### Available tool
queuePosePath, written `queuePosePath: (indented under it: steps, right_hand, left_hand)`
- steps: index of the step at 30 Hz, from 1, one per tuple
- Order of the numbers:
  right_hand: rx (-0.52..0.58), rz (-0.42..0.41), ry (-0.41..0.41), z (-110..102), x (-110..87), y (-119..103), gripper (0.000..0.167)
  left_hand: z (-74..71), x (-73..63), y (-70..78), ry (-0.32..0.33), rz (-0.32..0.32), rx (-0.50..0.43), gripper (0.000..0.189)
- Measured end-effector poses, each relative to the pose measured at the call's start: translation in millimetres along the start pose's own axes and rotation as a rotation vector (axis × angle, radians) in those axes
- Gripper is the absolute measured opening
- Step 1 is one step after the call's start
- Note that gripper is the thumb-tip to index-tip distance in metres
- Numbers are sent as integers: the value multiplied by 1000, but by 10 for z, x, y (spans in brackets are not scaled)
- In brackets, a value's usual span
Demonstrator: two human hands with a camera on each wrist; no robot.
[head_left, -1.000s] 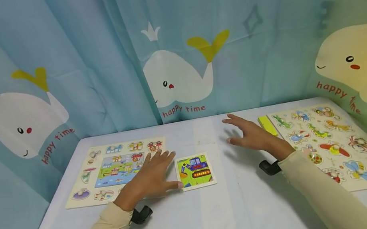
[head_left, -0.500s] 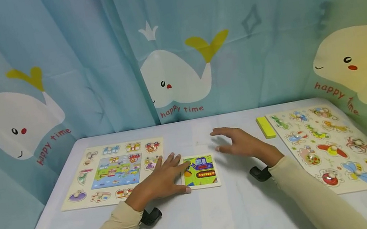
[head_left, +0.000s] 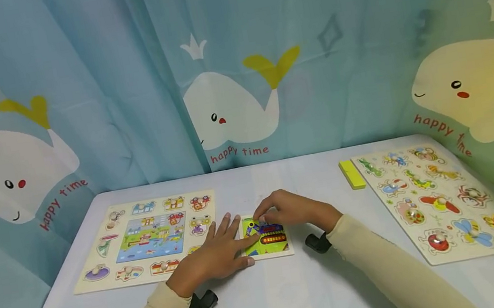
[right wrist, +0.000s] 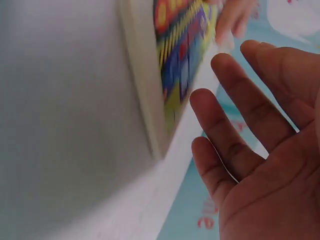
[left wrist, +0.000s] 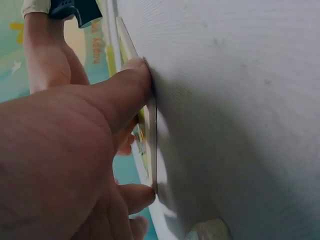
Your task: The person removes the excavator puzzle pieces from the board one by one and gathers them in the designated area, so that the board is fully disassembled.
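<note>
A small square jigsaw puzzle [head_left: 274,247], showing a blue excavator on a green ground in a pale frame, lies flat on the table in the head view. My left hand [head_left: 217,254] rests at its left side with fingers spread; the index finger lies over the picture and the thumb touches the frame's near left corner. Over the upper part of the picture hovers my right hand [head_left: 292,208], covering the cab. In the right wrist view its fingers are loosely bent, with nothing between them, beside the puzzle's edge [right wrist: 142,90].
A knob puzzle board [head_left: 92,256] with a harbour scene lies to the left, close to my left hand. On the right is a larger insect knob board [head_left: 407,192], with a yellow block [head_left: 352,174] beside its far left corner. Behind the table hangs a blue whale curtain [head_left: 144,127].
My right hand has moved left and down from beside the puzzle to above it. My left hand has shifted right onto the puzzle's left side and now rests there.
</note>
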State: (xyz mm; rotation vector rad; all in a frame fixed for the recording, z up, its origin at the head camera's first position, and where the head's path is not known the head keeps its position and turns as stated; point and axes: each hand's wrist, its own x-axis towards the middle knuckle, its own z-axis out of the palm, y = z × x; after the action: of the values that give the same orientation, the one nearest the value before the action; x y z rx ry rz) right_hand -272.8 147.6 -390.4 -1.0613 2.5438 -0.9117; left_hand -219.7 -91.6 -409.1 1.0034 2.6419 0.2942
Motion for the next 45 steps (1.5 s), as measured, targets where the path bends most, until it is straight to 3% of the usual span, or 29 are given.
queuePosePath:
  steps: [5, 11, 15, 25, 31, 45]
  right_hand:
    - [-72, 35, 0, 101, 146, -62, 21]
    - [-195, 45, -9, 221, 281, -85, 24]
    - [-240, 103, -2, 212, 312, -116, 23]
    - [-229, 152, -2, 157, 316, -127, 32]
    - [-215, 193, -10, 219, 318, -121, 36]
    - [-325, 225, -53, 244, 322, -162, 37]
  left_hand:
    - [-11, -3, 6, 10, 16, -62, 55]
    - [30, -14, -47, 6, 21, -71, 55]
    - [16, 14, -62, 12, 40, -72, 56]
    - [-28, 33, -43, 14, 46, -69, 55]
    - [8, 0, -43, 4, 17, -97, 55]
    - [7, -13, -33, 15, 12, -77, 54]
